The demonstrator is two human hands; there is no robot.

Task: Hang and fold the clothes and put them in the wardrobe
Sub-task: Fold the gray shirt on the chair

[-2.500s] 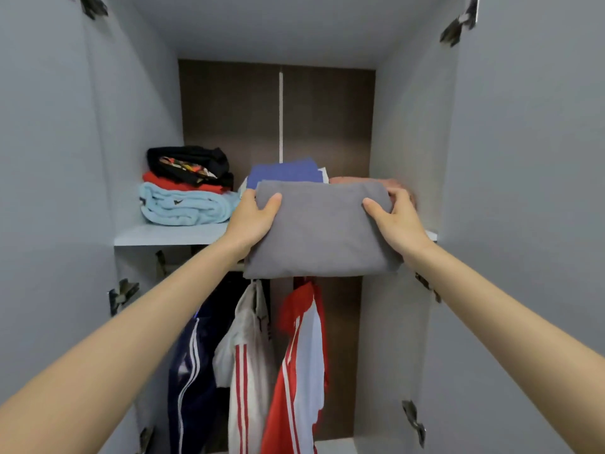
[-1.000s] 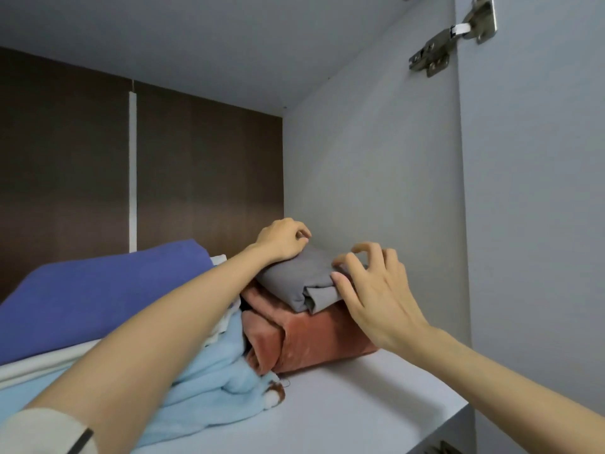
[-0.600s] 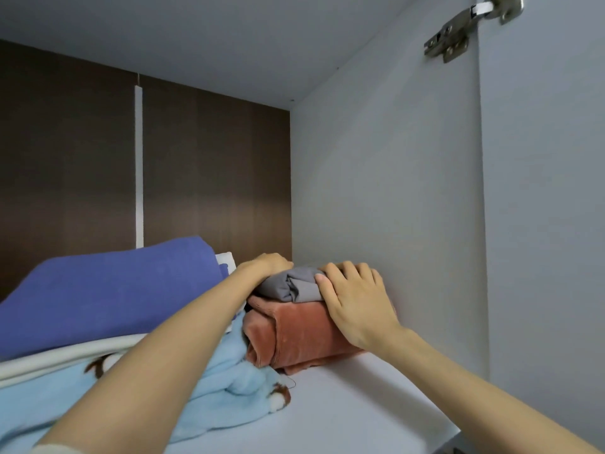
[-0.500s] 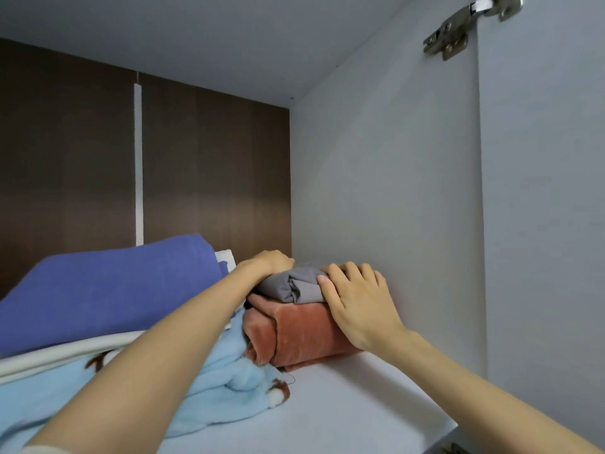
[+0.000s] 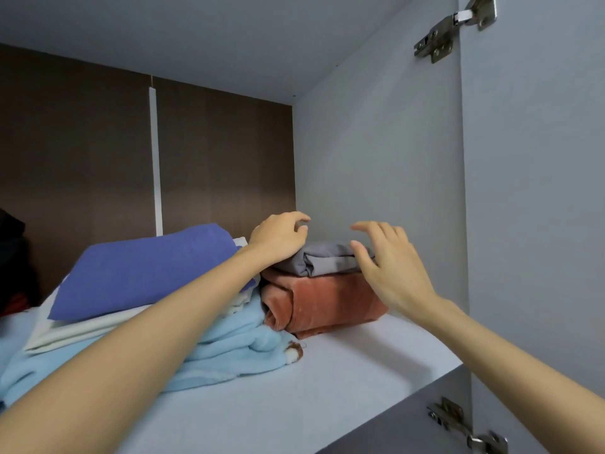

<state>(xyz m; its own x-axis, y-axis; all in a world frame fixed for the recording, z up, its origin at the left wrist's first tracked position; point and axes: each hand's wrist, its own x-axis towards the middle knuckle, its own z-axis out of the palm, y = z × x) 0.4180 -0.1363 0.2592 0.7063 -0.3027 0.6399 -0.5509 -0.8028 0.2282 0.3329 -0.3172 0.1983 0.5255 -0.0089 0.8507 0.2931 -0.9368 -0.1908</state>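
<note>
We see smooth, matt cloth in the grey folded garment; the rust-coloured garment looks plush, with a faint sheen; the pale blue fleece is fluffy; the shelf is smooth matt laminate; the back panel shows brown wood grain; the hinge is shiny metal.

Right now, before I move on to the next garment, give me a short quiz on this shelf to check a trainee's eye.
1. True or false: the grey cloth lies on top of the rust-red cloth.
2. What tops the pile to the left of those two? A) a dark blue cloth B) a yellow towel C) a shoe box
3. Does the left hand or the right hand grip the grey cloth?
Key: 1 true. 2 A. 3 neither; no fingers close on it.
</note>
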